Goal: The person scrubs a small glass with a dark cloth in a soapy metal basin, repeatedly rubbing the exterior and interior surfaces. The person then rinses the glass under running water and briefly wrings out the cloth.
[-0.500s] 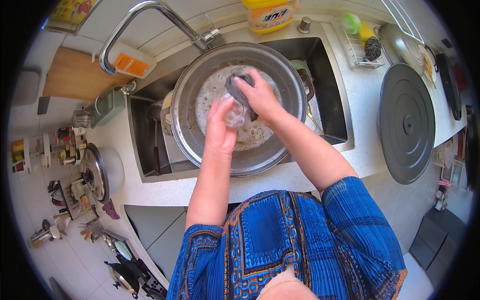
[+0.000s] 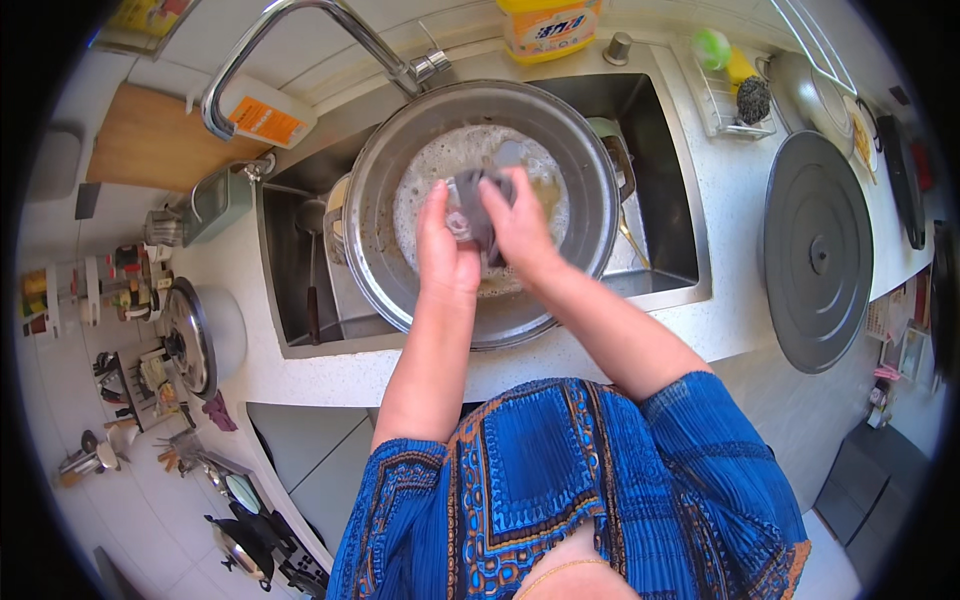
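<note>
Over a large round metal basin point(image 2: 593, 215) of sudsy water point(image 2: 430, 163), both of my hands come together. My left hand point(image 2: 447, 252) is closed round a small clear object, probably a glass point(image 2: 458, 222), mostly hidden by fingers and cloth. A dark grey cloth point(image 2: 480, 198), blurred by motion, is gripped in my right hand point(image 2: 524, 230) and pressed against the glass. The basin stands in a steel sink point(image 2: 665, 190).
A chrome faucet point(image 2: 330, 28) arches at the back left. A ladle point(image 2: 312, 270) lies in the sink's left side. Right of the sink are a large grey lid point(image 2: 818, 250) and a wire rack point(image 2: 728, 118) with scrubbers. A yellow tub point(image 2: 548, 30) stands behind.
The cloth and both hands have shifted slightly down and closer together. My right hand now presses the cloth over more of the clear glass.
</note>
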The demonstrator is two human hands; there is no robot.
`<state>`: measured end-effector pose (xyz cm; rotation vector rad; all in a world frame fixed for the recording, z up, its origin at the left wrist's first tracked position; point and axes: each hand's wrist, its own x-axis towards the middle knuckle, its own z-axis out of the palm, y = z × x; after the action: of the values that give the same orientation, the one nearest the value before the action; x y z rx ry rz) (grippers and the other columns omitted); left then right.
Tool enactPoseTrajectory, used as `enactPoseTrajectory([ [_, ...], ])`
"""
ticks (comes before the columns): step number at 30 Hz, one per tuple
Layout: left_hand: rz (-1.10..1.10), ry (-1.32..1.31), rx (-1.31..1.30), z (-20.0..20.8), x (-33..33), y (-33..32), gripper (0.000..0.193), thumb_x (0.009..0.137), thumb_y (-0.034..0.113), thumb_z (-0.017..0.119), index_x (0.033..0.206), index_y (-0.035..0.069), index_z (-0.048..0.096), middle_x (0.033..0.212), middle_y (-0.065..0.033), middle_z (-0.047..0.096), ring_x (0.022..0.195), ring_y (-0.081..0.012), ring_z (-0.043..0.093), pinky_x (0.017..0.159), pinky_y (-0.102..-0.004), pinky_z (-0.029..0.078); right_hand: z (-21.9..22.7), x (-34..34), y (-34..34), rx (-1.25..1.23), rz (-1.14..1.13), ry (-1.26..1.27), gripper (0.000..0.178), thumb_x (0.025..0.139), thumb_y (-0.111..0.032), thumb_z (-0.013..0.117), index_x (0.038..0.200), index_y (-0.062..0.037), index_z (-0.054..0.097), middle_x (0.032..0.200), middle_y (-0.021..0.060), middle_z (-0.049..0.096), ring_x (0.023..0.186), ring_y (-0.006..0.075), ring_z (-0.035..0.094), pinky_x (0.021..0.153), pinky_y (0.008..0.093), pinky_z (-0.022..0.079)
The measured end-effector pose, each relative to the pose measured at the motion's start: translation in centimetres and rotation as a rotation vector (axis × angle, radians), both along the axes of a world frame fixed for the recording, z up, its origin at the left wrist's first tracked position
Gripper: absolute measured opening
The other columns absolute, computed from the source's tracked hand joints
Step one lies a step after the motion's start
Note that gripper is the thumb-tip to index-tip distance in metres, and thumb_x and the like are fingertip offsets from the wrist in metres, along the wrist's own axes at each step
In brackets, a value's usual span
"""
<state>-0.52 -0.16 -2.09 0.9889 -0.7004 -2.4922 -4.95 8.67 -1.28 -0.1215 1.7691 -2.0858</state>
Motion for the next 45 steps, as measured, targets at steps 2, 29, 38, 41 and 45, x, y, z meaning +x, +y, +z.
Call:
enactPoseTrajectory([
  [2, 0.019, -0.05, -0.078, 1.0, 0.0, 1.3, 0.031, 0.091, 0.027, 0.057, 0.109, 0.003, 0.055, 0.103, -0.0092, 0.062, 0.093, -0.0206, 0.062, 0.085, -0.0365, 0.052, 0.9, -2.6, -0.1, 0.027, 0.014, 0.005, 0.022, 0.09, -0.021, 0.058, 0.101, -0.0036, 0.051, 0.089, 0.0135, 0.061, 0.082, 0.0218, 0.058, 0.074, 0.0348, 0.046],
  [29, 0.097, 0.052, 0.034, -0.5, -1.7, 0.2, 0.03, 0.091, 0.032, 0.056, 0.107, 0.006, 0.056, 0.09, -0.0049, 0.057, 0.079, -0.0161, 0.058, 0.069, -0.0312, 0.051, -0.6, 2.6, 0.4, 0.158, -0.006, 0.289, 0.027, 0.085, -0.014, 0.061, 0.104, -0.0022, 0.046, 0.102, 0.0193, 0.053, 0.096, 0.0323, 0.053, 0.086, 0.0381, 0.041],
  [38, -0.014, 0.119, 0.065, 2.1, -0.6, -1.3, 0.04, 0.096, 0.039, 0.045, 0.113, 0.005, 0.054, 0.101, -0.0108, 0.061, 0.091, -0.0242, 0.061, 0.08, -0.0391, 0.051, 2.6, -1.3, 4.3, -0.004, 0.365, -0.077, 0.02, 0.089, -0.019, 0.062, 0.102, -0.0072, 0.054, 0.085, 0.0006, 0.058, 0.076, 0.007, 0.054, 0.065, 0.0234, 0.046],
  [41, 0.009, 0.251, 0.176, 1.0, 0.1, -2.3, 0.04, 0.098, 0.031, 0.035, 0.119, 0.002, 0.053, 0.109, -0.0145, 0.061, 0.102, -0.0278, 0.058, 0.093, -0.0439, 0.046, 4.2, -2.6, 4.2, -0.137, 0.22, 0.023, 0.016, 0.09, -0.016, 0.06, 0.102, -0.0062, 0.055, 0.088, 0.0023, 0.058, 0.082, 0.0096, 0.056, 0.072, 0.0243, 0.046],
  [45, -0.049, 0.399, 0.262, 2.7, -0.7, -0.1, 0.032, 0.096, 0.026, 0.042, 0.117, 0.005, 0.055, 0.108, -0.0122, 0.062, 0.103, -0.0236, 0.058, 0.092, -0.0397, 0.047, 4.2, -2.7, 2.4, 0.051, 0.144, 0.692, 0.019, 0.08, -0.006, 0.066, 0.096, -0.0044, 0.056, 0.096, 0.011, 0.056, 0.093, 0.0263, 0.055, 0.083, 0.0331, 0.044],
])
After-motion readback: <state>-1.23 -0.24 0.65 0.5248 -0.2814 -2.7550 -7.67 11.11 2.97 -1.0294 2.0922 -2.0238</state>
